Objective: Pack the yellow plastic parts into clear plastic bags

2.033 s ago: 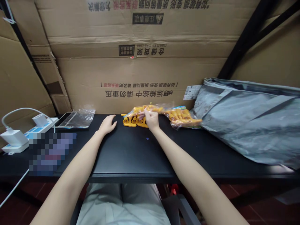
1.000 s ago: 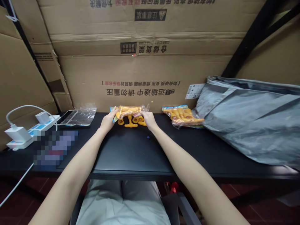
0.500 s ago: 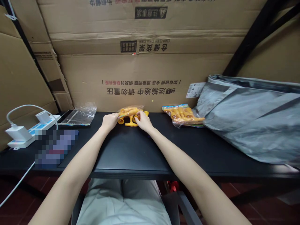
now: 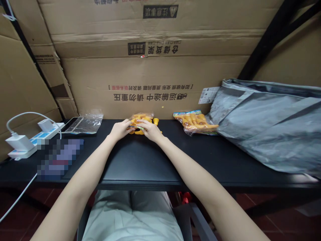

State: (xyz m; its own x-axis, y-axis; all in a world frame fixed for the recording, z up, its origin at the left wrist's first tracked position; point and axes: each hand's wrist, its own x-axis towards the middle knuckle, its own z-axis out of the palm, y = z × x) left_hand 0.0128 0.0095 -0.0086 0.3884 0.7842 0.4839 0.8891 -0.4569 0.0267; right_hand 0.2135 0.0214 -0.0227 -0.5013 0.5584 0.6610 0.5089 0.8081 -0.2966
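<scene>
Near the back of the black table (image 4: 140, 164) lies a clear plastic bag (image 4: 147, 115) with yellow plastic toy pieces in and around it. My left hand (image 4: 120, 129) grips the bag's left side, its fingers curled at the near edge. My right hand (image 4: 150, 130) is closed on the bag from the right, with a bit of coloured print by its fingers. Just beyond my right hand a loose yellow piece (image 4: 155, 121) with a flared end stands on the table. Another yellow piece (image 4: 138, 132) shows below my fingers. My hands hide much of the rest.
A second bag of yellow pieces (image 4: 194, 121) lies to the right, beside a large grey fabric bag (image 4: 263, 127). Leftward are a flattened clear wrapper (image 4: 91, 122), a phone (image 4: 72, 124) and a power strip (image 4: 37, 142) with a white cable. Cardboard (image 4: 150, 73) stands behind.
My right hand has moved left off the loose yellow pieces and onto the bag, close to my left hand. My left hand has shifted slightly right.
</scene>
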